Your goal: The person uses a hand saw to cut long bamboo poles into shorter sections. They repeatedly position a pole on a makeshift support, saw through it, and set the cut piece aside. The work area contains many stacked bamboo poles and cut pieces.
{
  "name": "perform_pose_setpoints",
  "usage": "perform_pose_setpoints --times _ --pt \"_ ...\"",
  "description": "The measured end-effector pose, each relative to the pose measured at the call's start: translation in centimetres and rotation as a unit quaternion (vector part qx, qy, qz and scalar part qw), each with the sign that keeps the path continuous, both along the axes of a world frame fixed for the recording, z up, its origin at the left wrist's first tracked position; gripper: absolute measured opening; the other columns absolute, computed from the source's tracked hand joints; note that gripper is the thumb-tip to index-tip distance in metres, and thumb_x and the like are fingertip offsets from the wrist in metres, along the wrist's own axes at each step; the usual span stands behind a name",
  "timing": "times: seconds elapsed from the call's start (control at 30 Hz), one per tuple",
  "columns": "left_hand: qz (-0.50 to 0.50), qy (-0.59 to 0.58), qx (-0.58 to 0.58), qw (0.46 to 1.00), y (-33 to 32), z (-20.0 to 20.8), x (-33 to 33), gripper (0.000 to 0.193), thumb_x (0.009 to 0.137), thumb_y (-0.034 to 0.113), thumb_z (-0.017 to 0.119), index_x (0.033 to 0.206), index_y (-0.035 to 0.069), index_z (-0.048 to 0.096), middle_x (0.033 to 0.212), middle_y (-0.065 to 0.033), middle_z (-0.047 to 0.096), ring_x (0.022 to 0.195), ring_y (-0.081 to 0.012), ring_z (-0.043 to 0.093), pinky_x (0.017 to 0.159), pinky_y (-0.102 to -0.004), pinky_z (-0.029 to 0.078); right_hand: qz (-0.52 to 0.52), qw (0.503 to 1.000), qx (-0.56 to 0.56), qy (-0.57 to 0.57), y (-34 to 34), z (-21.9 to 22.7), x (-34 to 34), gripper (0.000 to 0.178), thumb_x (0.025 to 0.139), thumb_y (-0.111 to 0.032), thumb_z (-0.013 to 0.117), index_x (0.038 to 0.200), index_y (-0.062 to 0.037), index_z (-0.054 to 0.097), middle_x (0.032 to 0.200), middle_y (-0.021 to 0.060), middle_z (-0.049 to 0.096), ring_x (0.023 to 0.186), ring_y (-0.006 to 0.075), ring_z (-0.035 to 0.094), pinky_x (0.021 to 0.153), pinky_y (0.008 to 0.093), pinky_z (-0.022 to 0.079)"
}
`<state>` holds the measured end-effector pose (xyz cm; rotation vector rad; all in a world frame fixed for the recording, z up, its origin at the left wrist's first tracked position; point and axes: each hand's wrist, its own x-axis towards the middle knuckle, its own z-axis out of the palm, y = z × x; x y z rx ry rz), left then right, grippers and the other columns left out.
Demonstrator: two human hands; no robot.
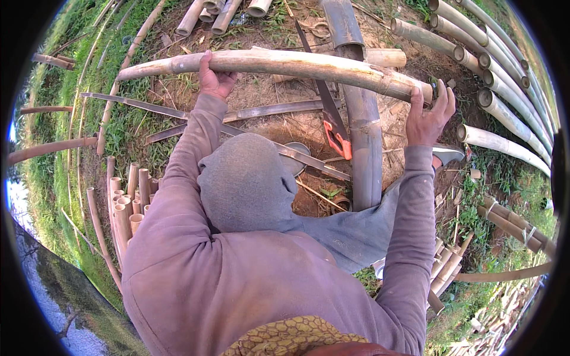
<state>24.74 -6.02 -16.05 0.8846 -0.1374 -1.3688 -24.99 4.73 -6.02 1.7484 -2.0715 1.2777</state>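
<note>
A long, pale brown bamboo pole (303,66) is held up crosswise in front of me. My left hand (217,81) is closed on its underside, left of the middle, with the thumb coming up over the near edge. At the pole's right end my right hand (428,115) cups the cut end, thumb and fingers spread around it. Below the pole, a handsaw (337,140) with an orange handle leans against a thick, grey bamboo trunk (366,142). The held pole hides part of its dark blade.
Split bamboo strips (273,111) cross on the ground. Upright cut bamboo tubes (122,216) cluster at the left. Long poles (504,98) fan out at the far right, with tied bamboo (516,225) nearer. More cut poles (225,18) lie at the back. My bent leg (356,234) extends right.
</note>
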Motion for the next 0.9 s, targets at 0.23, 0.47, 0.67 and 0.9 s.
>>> perform_pose_setpoints --times 0.23,0.47,0.67,0.9 --pt "-0.001 -0.004 0.043 0.999 -5.7 -8.0 2.4 0.066 0.095 0.044 0.08 0.139 0.005 0.051 0.13 -0.0192 0.067 0.127 -0.0361 0.066 0.108 -0.0517 0.056 0.075 0.896 0.038 -0.436 -11.5 -5.9 -0.6 0.062 0.1 -0.023 0.081 0.145 0.0114 0.054 0.135 0.023 0.069 0.122 0.0252 0.068 0.104 0.035 0.055" --pt "-0.292 -0.643 0.12 0.698 3.7 -11.0 5.6 0.077 0.094 0.058 0.078 0.144 0.003 0.058 0.12 -0.0165 0.072 0.102 -0.0323 0.075 0.093 -0.0425 0.061 0.207 0.976 0.019 0.064 -3.5 -7.9 9.9 0.042 0.094 -0.013 0.079 0.133 -0.002 0.068 0.127 0.0172 0.071 0.118 0.0371 0.067 0.103 0.0482 0.052" --pt "-0.39 -0.856 0.045 0.336 9.0 -10.5 5.7 0.049 0.086 0.037 0.085 0.13 0.02 0.072 0.121 -0.0142 0.073 0.118 -0.0377 0.07 0.1 -0.0509 0.058 0.362 0.89 0.276 0.013 10.9 -15.8 16.8 0.037 0.086 -0.012 0.082 0.12 -0.0036 0.07 0.125 0.0152 0.069 0.117 0.0379 0.065 0.103 0.0478 0.052" --pt "-0.425 -0.871 -0.049 0.242 9.6 -9.5 8.4 0.031 0.09 0.016 0.072 0.12 0.022 0.074 0.117 -0.0146 0.067 0.108 -0.0396 0.072 0.087 -0.0548 0.059 0.317 0.915 0.247 0.033 10.6 -13.5 15.7 0.041 0.088 -0.015 0.08 0.126 -0.0049 0.07 0.129 0.0157 0.067 0.122 0.0379 0.063 0.107 0.0516 0.048"
